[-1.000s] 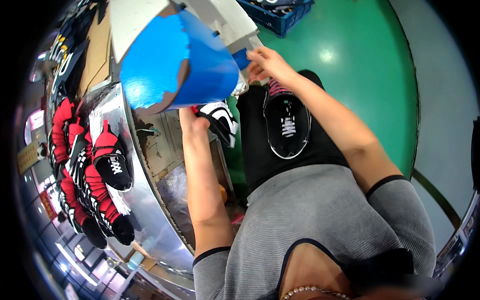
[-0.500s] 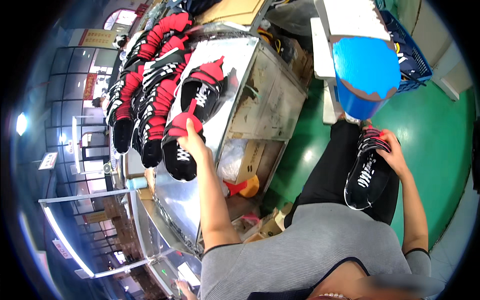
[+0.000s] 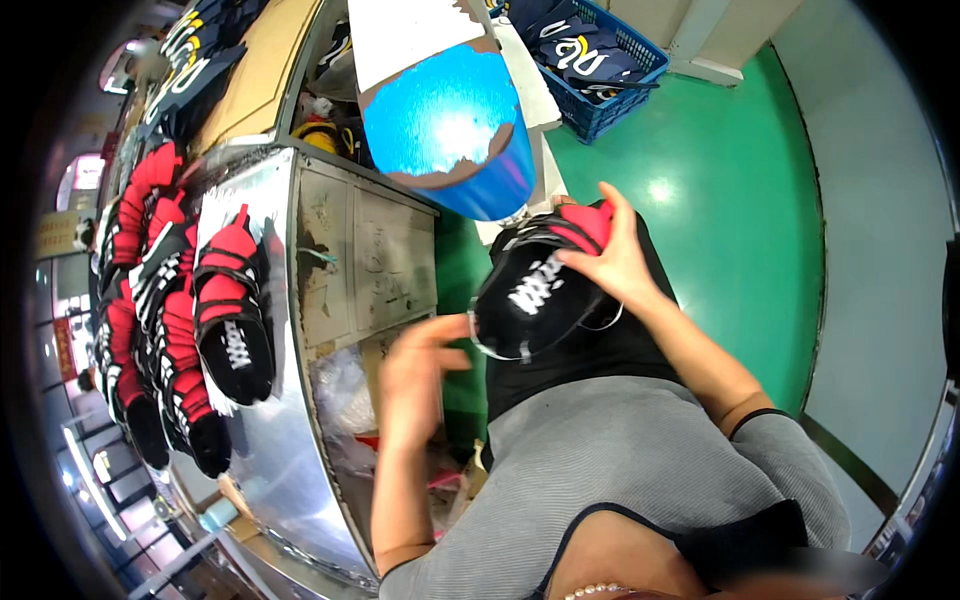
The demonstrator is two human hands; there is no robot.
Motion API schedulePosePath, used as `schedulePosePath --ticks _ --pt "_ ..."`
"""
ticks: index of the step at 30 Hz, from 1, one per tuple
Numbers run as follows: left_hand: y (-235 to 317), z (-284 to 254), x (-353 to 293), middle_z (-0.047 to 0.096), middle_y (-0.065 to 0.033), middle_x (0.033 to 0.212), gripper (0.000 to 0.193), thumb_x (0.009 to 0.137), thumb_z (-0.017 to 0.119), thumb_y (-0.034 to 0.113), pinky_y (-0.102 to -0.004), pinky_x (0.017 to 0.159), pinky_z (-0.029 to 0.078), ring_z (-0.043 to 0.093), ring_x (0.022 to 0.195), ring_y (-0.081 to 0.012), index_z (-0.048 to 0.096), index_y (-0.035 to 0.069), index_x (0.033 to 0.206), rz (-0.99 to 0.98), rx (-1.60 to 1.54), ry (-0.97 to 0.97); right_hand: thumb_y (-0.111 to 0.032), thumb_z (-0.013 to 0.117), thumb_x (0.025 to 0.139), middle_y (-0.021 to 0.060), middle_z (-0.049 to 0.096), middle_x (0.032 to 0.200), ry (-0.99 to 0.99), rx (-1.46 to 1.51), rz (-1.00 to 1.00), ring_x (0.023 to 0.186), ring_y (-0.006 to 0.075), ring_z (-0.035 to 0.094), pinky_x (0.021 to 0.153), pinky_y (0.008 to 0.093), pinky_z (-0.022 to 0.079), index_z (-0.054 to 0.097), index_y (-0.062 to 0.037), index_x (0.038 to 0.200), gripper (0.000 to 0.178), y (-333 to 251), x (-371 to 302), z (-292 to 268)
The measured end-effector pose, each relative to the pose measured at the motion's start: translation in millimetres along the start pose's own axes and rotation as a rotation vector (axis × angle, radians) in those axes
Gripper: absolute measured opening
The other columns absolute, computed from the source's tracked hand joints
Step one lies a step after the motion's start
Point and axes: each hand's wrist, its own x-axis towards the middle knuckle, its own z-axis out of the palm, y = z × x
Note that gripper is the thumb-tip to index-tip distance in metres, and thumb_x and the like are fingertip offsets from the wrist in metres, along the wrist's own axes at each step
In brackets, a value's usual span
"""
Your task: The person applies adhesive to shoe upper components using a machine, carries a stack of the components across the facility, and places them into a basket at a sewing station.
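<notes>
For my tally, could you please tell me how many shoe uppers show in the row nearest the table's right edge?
2: the farther upper, higher in the picture, and the nearer upper, just below it, partly covering it. More may be hidden underneath.

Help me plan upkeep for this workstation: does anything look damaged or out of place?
The blue rounded cover looks worn: ragged brown patches break its blue along the edges. The pale cabinet side bears a dark, jagged patch, unlike its surroundings.
</notes>
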Motion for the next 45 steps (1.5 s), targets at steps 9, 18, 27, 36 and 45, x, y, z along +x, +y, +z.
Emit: schedulePosePath --ticks 9,18,27,36,45 --pt "-26.7 80.1 58.3 0.061 -0.0073 0.110 0.055 0.092 0.050 0.050 -0.0307 0.089 0.044 0.058 0.098 -0.0144 0.055 0.000 0.115 -0.333 -0.365 0.170 -0.013 0.054 0.091 0.0078 0.058 0.101 -0.050 0.604 0.327 0.092 0.0144 0.055 0.084 0.0263 0.043 0.058 0.0012 0.103 0.019 -9.4 -1.2 25.4" --pt "-34.9 46.5 101.1 0.061 -0.0026 0.105 0.032 0.094 0.057 0.028 -0.0273 0.085 0.042 0.055 0.096 -0.0101 0.059 0.002 0.111 -0.067 -0.173 0.209 -0.029 0.080 0.070 0.0036 0.061 0.075 -0.261 0.184 0.047 0.075 0.0110 0.058 0.072 0.0274 0.045 0.061 0.0006 0.100 0.046 -28.9 31.7 52.1" --pt "-57.0 45.1 140.5 0.061 -0.0066 0.110 0.029 0.096 0.052 0.023 -0.0300 0.088 0.045 0.058 0.099 -0.0148 0.058 -0.001 0.111 -0.092 -0.267 0.130 -0.014 0.065 0.086 0.0035 0.064 0.079 -0.352 0.830 0.296 0.075 0.0083 0.058 0.071 0.0219 0.044 0.063 -0.0021 0.083 0.012 7.1 56.2 59.7" --pt "-40.1 13.0 160.9 0.064 -0.0076 0.100 0.030 0.093 0.054 0.031 -0.0334 0.079 0.050 0.061 0.091 -0.0186 0.058 0.004 0.103 -0.462 -0.713 0.496 -0.016 0.064 0.085 0.0043 0.058 0.081 -0.365 0.861 0.538 0.073 0.0107 0.054 0.068 0.0264 0.045 0.056 -0.0024 0.089 0.016 3.5 82.4 37.6" --pt "-37.2 84.6 42.0 0.060 -0.0010 0.100 0.029 0.091 0.062 0.026 -0.0269 0.080 0.045 0.056 0.088 -0.0103 0.057 0.004 0.109 -0.165 -0.254 0.478 -0.019 0.062 0.090 0.0009 0.060 0.092 -0.437 0.934 0.356 0.086 0.0075 0.052 0.078 0.0236 0.042 0.062 -0.0029 0.098 0.018 -30.6 -0.3 64.6"
